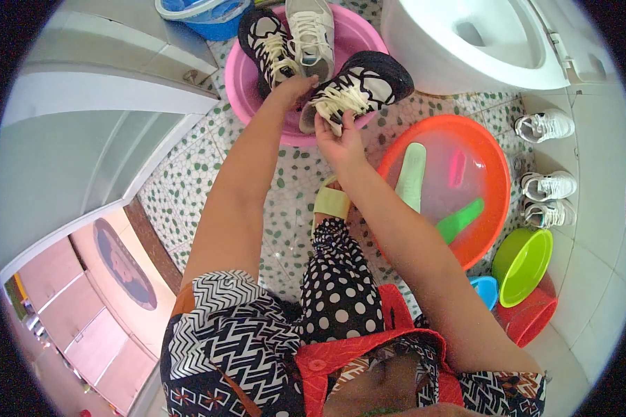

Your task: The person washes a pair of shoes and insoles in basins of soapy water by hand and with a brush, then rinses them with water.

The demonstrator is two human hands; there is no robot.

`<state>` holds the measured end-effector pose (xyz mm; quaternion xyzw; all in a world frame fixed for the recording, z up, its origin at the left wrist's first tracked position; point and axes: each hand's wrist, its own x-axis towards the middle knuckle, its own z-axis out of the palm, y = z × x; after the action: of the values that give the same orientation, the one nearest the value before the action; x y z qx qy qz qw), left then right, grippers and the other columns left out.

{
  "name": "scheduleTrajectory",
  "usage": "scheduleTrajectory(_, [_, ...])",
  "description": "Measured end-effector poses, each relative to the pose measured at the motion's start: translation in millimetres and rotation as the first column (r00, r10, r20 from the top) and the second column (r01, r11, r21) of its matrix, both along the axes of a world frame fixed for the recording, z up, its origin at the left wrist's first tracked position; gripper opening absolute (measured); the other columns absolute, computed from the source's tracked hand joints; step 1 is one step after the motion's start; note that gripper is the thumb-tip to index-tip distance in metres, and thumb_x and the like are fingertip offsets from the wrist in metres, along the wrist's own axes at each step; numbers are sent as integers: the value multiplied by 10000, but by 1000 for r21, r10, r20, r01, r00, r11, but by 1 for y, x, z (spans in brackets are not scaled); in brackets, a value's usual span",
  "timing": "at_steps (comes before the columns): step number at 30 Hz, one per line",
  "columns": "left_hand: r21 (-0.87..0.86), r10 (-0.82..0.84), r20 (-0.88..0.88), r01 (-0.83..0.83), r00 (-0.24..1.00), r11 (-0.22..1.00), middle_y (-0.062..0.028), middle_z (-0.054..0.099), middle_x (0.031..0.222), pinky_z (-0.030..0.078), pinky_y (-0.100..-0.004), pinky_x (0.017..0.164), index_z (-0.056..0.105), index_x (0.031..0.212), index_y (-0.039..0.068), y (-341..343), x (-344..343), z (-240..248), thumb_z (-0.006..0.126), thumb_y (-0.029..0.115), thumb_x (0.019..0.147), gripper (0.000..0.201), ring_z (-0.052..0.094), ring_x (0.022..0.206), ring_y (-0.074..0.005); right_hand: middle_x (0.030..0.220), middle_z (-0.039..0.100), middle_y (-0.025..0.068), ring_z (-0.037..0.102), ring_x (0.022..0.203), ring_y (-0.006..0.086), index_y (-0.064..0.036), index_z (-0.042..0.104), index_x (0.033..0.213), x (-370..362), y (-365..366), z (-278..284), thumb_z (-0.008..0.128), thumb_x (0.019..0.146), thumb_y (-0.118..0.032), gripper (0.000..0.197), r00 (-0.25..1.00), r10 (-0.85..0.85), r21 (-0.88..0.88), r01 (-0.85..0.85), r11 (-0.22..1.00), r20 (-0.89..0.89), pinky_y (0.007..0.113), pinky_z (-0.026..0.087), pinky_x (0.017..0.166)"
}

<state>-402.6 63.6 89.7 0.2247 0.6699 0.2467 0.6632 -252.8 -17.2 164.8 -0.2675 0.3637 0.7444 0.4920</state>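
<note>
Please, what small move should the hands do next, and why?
Perhaps the right hand should loosen the pale laces of the black-and-white shoe nearer the toilet: the laces cross its front, and the fingers are already at the tongue end.

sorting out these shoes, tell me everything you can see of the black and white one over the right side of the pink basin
The black and white shoe has pale panels crossed by black lines, a dark far end, cream laces and a greyish lining; it looks like fabric. It sits aslant over the right side of the pink basin, opening toward the person, dark end past the rim. The right grip holds it near the laces; whether the left grip touches it is unclear.
</note>
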Motion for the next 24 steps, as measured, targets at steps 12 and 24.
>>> scheduleTrajectory(12, [372, 75, -808, 406, 585, 835, -186, 616, 966, 476, -415, 759, 568, 1112, 82, -93, -22, -18, 560, 150, 756, 362, 605, 847, -338, 1148, 540, 112, 537, 1034, 295, -59, 443, 1198, 13, 0, -5, 516, 886, -212, 356, 840, 411, 232, -505, 832, 355, 479, 463, 860])
scheduleTrajectory(24, [-28, -373, -898, 814, 235, 580, -192, 596, 1015, 469, -396, 809, 544, 1104, 22, -86, -91, 13, 602, 163, 716, 418, 558, 948, -374, 933, 620, 121, 615, 792, 230, 31, 571, 989, 4, 60, -5, 517, 852, -198, 272, 118, 347, 91, -992, 92, 930, 370, 505, 679])
